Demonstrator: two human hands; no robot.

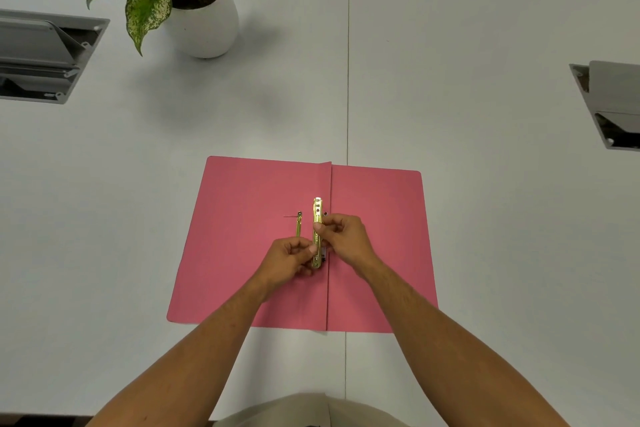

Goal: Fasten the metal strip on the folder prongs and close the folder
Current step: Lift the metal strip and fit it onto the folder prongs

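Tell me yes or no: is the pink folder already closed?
No, the pink folder lies open flat while both hands hold the metal strip by its spine.

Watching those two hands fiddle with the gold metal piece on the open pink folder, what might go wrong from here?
The metal strip is pinched by the fingertips of both the left hand and the right hand, so it could slip or sit crooked near the fold. A loose gold prong lies flat to its left and may be missed. The pink folder lies unweighted on the smooth table and could slide.
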